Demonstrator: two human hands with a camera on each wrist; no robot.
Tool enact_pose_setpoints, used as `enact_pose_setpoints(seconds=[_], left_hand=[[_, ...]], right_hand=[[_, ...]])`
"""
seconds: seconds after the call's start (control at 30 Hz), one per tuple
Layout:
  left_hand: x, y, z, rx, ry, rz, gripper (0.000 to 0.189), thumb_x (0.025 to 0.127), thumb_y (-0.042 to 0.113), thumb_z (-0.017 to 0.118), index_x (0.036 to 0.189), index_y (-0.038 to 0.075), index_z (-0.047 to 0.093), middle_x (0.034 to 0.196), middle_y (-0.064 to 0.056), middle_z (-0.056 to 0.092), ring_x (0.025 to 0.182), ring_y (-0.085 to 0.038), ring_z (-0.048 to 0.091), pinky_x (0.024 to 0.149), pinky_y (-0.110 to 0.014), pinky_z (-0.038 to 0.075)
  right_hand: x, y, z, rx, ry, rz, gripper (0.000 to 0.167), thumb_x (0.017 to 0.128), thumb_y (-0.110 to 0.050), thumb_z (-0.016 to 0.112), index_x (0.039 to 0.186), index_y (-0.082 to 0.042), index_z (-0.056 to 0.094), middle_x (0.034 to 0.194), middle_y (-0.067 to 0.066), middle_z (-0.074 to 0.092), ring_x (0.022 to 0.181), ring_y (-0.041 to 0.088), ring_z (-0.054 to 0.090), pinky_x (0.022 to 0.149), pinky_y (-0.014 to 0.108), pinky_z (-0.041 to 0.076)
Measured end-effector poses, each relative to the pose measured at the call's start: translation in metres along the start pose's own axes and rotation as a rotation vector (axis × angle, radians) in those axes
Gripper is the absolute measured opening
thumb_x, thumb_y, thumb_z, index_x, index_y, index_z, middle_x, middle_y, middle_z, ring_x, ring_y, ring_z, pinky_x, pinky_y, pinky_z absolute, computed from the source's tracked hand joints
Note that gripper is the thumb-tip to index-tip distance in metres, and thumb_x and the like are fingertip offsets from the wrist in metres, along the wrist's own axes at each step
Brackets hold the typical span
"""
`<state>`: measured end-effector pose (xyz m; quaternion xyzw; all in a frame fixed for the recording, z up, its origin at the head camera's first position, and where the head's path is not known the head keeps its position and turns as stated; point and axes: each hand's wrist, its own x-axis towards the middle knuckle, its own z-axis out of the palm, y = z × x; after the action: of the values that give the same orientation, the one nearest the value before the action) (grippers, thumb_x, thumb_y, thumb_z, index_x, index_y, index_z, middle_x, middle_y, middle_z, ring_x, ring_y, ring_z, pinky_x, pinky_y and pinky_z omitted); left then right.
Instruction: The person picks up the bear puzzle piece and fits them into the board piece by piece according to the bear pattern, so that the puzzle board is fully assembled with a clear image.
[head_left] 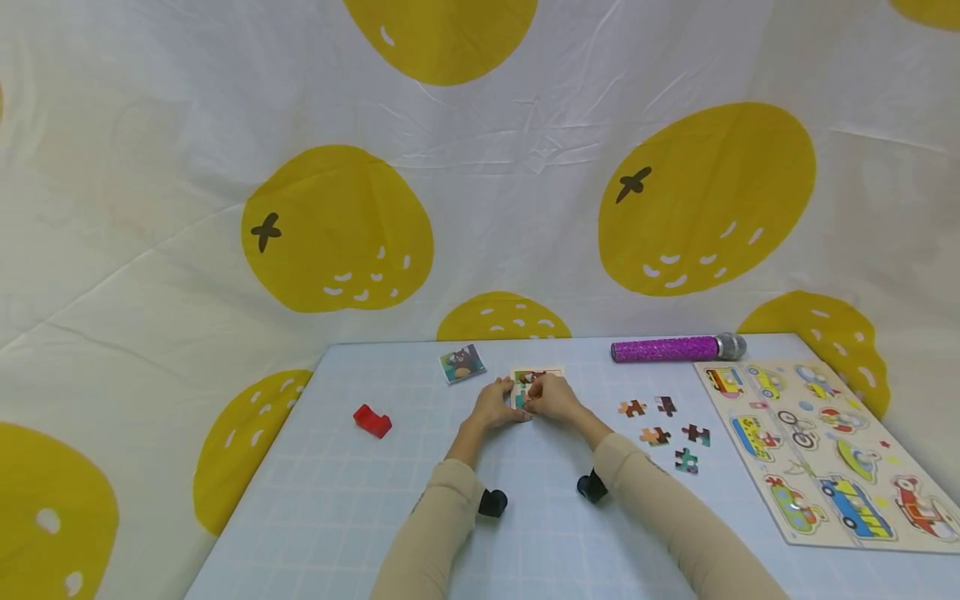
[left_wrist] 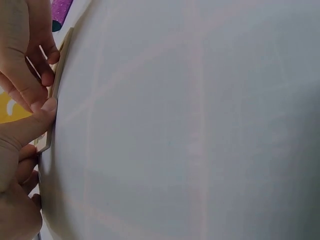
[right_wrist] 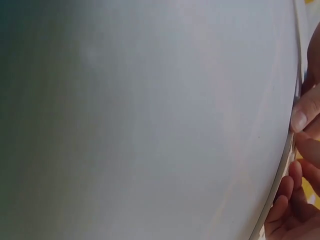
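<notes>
A small jigsaw puzzle board (head_left: 542,370) with a pale border lies at the far middle of the table, partly hidden by both hands. My left hand (head_left: 493,403) holds its left and near edges, the thumb (left_wrist: 47,107) along the near side and the other fingers at the corner. Over the board, my right hand (head_left: 553,398) has its fingertips together on a teal puzzle piece (head_left: 521,398); the fingers hide most of that piece. Loose jigsaw pieces (head_left: 655,436) in brown and teal lie to the right of my right hand.
A picture card (head_left: 462,364) showing an animal lies behind my left hand. Farther left is a red block (head_left: 372,421). A purple glitter microphone (head_left: 666,349) lies along the back edge. At right is a large vehicle puzzle board (head_left: 817,450). A fruit-print cloth (head_left: 517,208) hangs behind the table.
</notes>
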<state>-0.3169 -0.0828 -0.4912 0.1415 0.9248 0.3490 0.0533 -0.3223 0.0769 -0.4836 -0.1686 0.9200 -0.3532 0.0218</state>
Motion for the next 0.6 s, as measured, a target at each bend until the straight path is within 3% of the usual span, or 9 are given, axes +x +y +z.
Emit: enact_pose_setpoints(seconds=[0.3, 0.43, 0.53, 0.6], left_hand=[[-0.001, -0.002, 0.001, 0.034, 0.010, 0.002, 0.075, 0.072, 0.022, 0.082, 0.133, -0.006, 0.048, 0.141, -0.021, 0.042, 0.134, -0.039, 0.033, 0.108, -0.046, 0.030], [0.000, 0.000, 0.000, 0.036, 0.014, 0.007, 0.076, 0.072, 0.021, 0.083, 0.132, -0.008, 0.048, 0.141, -0.021, 0.043, 0.134, -0.040, 0.034, 0.109, -0.046, 0.029], [0.000, 0.001, -0.001, 0.030, 0.013, 0.007, 0.075, 0.072, 0.020, 0.083, 0.132, -0.008, 0.048, 0.141, -0.022, 0.043, 0.134, -0.040, 0.033, 0.109, -0.046, 0.029], [0.000, 0.002, -0.001, 0.024, 0.008, -0.003, 0.075, 0.073, 0.020, 0.082, 0.132, -0.008, 0.048, 0.141, -0.021, 0.042, 0.134, -0.039, 0.032, 0.109, -0.046, 0.028]], right_hand=[[-0.005, -0.008, 0.001, -0.121, -0.071, -0.066, 0.012, 0.082, -0.009, 0.070, 0.083, 0.003, 0.074, 0.077, 0.010, 0.071, 0.066, 0.015, 0.060, 0.062, 0.030, 0.051], [-0.008, -0.010, -0.005, -0.224, -0.166, -0.123, 0.017, 0.089, -0.012, 0.062, 0.079, -0.002, 0.071, 0.069, 0.003, 0.063, 0.062, 0.013, 0.050, 0.060, 0.028, 0.045], [-0.008, -0.010, -0.014, -0.209, -0.238, -0.161, 0.020, 0.094, -0.010, 0.054, 0.086, 0.002, 0.068, 0.065, 0.003, 0.052, 0.061, 0.014, 0.042, 0.059, 0.028, 0.039], [-0.008, -0.007, -0.020, -0.171, -0.259, -0.165, 0.023, 0.095, -0.009, 0.051, 0.102, 0.007, 0.066, 0.070, 0.008, 0.058, 0.062, 0.014, 0.043, 0.060, 0.027, 0.038]])
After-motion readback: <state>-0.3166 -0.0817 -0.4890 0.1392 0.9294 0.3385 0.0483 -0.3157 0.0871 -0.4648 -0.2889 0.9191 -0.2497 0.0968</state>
